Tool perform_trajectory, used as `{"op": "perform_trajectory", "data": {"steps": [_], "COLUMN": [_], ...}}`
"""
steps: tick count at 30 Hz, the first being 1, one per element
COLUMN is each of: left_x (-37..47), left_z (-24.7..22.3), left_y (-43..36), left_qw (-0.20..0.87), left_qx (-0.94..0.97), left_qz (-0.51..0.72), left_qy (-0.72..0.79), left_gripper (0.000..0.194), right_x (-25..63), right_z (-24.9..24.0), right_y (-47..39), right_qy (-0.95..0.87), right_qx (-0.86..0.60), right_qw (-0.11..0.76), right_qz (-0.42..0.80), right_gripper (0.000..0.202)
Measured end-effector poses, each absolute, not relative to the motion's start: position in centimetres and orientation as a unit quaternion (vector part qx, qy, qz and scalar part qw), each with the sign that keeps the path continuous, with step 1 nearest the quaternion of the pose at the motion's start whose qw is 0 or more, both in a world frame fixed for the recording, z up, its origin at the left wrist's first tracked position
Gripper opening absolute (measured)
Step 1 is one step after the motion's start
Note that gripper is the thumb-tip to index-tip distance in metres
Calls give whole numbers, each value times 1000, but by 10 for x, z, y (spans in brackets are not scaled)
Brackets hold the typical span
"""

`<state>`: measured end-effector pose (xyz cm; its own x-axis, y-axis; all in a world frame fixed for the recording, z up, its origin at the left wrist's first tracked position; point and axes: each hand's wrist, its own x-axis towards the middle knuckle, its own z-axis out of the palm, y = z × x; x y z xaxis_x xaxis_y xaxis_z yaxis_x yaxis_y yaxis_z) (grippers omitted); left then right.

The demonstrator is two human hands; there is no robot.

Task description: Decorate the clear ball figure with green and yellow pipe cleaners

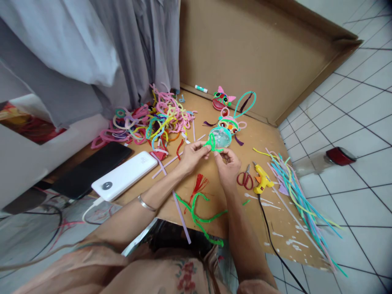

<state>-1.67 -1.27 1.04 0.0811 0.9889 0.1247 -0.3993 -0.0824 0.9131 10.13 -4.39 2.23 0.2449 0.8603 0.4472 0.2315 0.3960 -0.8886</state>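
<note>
Between my hands is a bright green pipe cleaner, bent into a small shape. My left hand pinches its left end, and my right hand pinches the other end with thumb and fingers. Just behind them lies a round turquoise-rimmed piece with a clear, shiny middle; whether my fingers touch it I cannot tell. Beyond it rests a colourful animal-face craft with pink loop ears and dark tassels. More green pipe cleaners and a red tassel lie on the cardboard nearer my body.
A tangled pile of pipe cleaners lies left. Nearer are a white power bank and a black phone. On the right are red-handled scissors, a yellow glue gun with a black cord, and straight pipe cleaners.
</note>
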Motion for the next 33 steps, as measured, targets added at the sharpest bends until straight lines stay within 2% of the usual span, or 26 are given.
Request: {"op": "perform_trajectory", "data": {"steps": [11,16,22,29,33], "left_x": [-17,-19,-23,-25,-26], "left_z": [9,3,2,3,7], "left_y": [-11,-9,-10,-12,-13], "left_qw": [596,563,453,437,468], "left_qx": [457,500,614,665,662], "left_qz": [573,547,509,474,457], "left_qy": [327,365,398,376,366], "left_gripper": [47,46,34,27,31], "right_x": [102,104,110,114,117], "right_z": [21,20,18,20,19], "right_y": [-45,-47,-45,-41,-37], "right_qy": [-563,-644,-690,-666,-614], "right_qx": [-485,-466,-460,-472,-488], "right_qw": [619,589,556,557,573], "right_qz": [255,149,55,152,241], "right_gripper": [10,9,10,5,18]}}
